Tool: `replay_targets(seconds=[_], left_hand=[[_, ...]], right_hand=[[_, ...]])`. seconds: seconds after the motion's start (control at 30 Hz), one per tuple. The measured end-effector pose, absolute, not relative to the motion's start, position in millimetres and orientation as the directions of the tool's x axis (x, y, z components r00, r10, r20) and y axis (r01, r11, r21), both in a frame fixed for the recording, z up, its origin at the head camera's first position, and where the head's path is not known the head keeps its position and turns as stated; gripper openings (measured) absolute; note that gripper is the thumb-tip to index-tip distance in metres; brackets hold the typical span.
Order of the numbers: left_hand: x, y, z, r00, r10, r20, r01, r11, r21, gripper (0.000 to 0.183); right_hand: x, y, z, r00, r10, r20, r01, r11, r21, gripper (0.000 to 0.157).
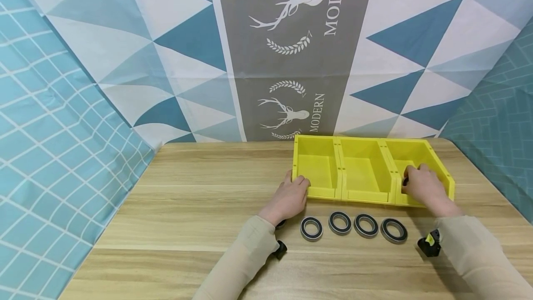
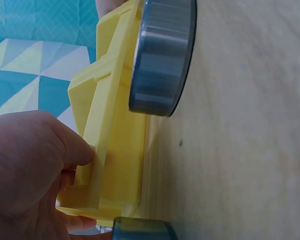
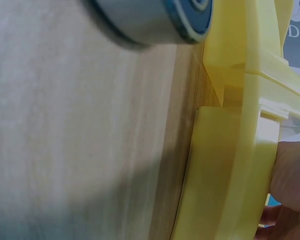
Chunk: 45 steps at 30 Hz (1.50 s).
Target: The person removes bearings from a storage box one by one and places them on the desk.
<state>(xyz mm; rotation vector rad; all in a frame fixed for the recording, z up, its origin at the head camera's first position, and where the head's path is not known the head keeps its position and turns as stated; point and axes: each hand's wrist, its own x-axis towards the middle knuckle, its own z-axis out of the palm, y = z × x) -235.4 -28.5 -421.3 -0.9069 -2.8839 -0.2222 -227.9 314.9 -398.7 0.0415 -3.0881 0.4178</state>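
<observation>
Three joined yellow bins (image 1: 366, 196) stand in a row on the table. My left hand (image 1: 289, 198) grips the front left corner of the row; in the left wrist view its thumb (image 2: 77, 147) lies over the rim. My right hand (image 1: 424, 184) reaches into the rightmost bin, fingers curled around a dark piece (image 1: 405, 181) that looks like a bearing, mostly hidden by the hand. Several black-faced ring bearings lie in front of the bins, among them one bearing (image 1: 303, 228) at left and another bearing (image 1: 383, 229) at right. One more bearing (image 1: 281, 224) is partly covered by my left wrist.
The wooden table (image 1: 187, 207) stretches left of the bins and toward me. Behind it hangs a patterned cloth (image 1: 200, 59) with triangles and deer heads. Black wrist devices (image 1: 430, 244) sit under both sleeves, near the tabletop.
</observation>
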Motion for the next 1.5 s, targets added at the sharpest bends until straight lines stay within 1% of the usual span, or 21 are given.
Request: replay_targets(seconds=[0.33, 0.7, 0.9, 1.17, 1.5], left_hand=[[-233.3, -29.4, -420.4, -0.807, 0.565, 0.172, 0.585, 0.805, 0.1, 0.019], [-233.1, -29.2, -420.4, -0.806, 0.567, 0.171, 0.586, 0.804, 0.098, 0.02], [-233.2, -29.4, -419.9, -0.808, 0.565, 0.166, 0.584, 0.805, 0.1, 0.02], [-233.4, -29.0, -420.1, -0.808, 0.567, 0.163, 0.585, 0.804, 0.101, 0.02], [-233.0, -28.6, -419.3, -0.806, 0.57, 0.16, 0.588, 0.803, 0.1, 0.021]], right_hand=[[-224.7, 311.4, -402.6, -0.992, -0.003, 0.125, -0.038, 0.96, -0.276, 0.032], [-222.6, 312.9, -407.9, -0.981, 0.011, 0.195, -0.053, 0.946, -0.321, 0.028], [-221.7, 312.9, -409.5, -0.973, 0.007, 0.231, -0.071, 0.942, -0.329, 0.03], [-218.9, 312.2, -410.2, -0.97, 0.021, 0.24, -0.068, 0.933, -0.354, 0.034], [-216.4, 310.8, -411.8, -0.95, 0.043, 0.31, -0.077, 0.928, -0.364, 0.04]])
